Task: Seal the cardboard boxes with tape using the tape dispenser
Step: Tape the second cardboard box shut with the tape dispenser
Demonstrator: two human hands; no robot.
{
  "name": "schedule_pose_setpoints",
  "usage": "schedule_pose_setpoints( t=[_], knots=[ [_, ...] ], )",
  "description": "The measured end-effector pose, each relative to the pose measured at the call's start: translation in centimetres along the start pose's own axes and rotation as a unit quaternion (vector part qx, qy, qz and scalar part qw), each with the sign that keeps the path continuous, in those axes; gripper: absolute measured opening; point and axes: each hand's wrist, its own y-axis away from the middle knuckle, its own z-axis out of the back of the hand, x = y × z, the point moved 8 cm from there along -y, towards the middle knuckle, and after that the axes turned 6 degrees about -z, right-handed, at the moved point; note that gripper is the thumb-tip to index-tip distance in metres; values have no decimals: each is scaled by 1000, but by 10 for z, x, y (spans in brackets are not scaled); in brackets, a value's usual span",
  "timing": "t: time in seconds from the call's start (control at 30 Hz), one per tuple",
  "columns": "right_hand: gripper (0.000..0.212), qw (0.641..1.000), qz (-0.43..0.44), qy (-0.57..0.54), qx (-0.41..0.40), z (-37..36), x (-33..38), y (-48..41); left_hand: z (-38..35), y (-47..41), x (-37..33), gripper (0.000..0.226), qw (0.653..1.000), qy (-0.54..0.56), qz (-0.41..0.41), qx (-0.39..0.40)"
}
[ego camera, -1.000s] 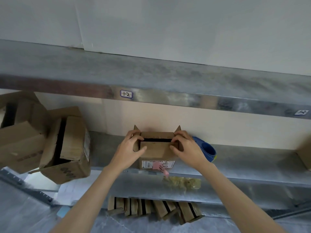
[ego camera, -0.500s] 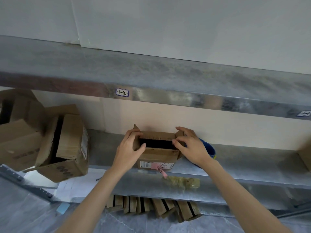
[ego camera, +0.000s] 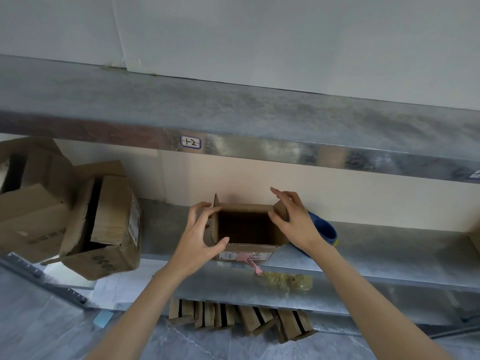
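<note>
A small cardboard box (ego camera: 262,253) stands on the metal shelf (ego camera: 376,258) with its top wide open and its dark inside showing. My left hand (ego camera: 197,242) grips the box's left side, fingers behind the upright left flap, thumb at the front corner. My right hand (ego camera: 296,224) touches the right flap with its thumb on the inner edge, fingers straight and lifted. The blue tape dispenser (ego camera: 326,232) lies on the shelf just behind my right wrist, partly hidden.
Two larger open cardboard boxes (ego camera: 104,224) (ego camera: 28,203) lie tilted at the shelf's left end. An upper shelf (ego camera: 233,113) overhangs. Several small boxes (ego camera: 233,318) lie on the floor below. A crumpled tape wad (ego camera: 285,280) clings to the shelf's front.
The box's top flaps, pressed nearly closed a second ago, have opened up. Both hands moved apart to the side flaps, and my right fingers lifted.
</note>
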Motion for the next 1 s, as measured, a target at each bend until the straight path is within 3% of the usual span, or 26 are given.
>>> schedule_pose_setpoints(
  t=[0.13, 0.37, 0.57, 0.83, 1.0],
  knots=[
    [52, 1000, -22, -19, 3, -2, 4, -2, -2, 4, -1, 66, 1000, 4, -8, 24],
    [56, 998, 14, 24, 48, -9, 6, -6, -3, 4, 1, 71, 999, 12, -8, 32],
    [23, 998, 40, 40, 1, -5, 2, -6, -3, 2, 4, 71, 999, 16, 2, 36],
    [4, 998, 52, 12, 15, -5, -3, 4, -4, 2, 5, 72, 999, 17, 6, 34],
    [39, 999, 34, -2, 0, -3, -1, 4, -4, 4, -1, 73, 999, 18, -7, 45]
  ],
)
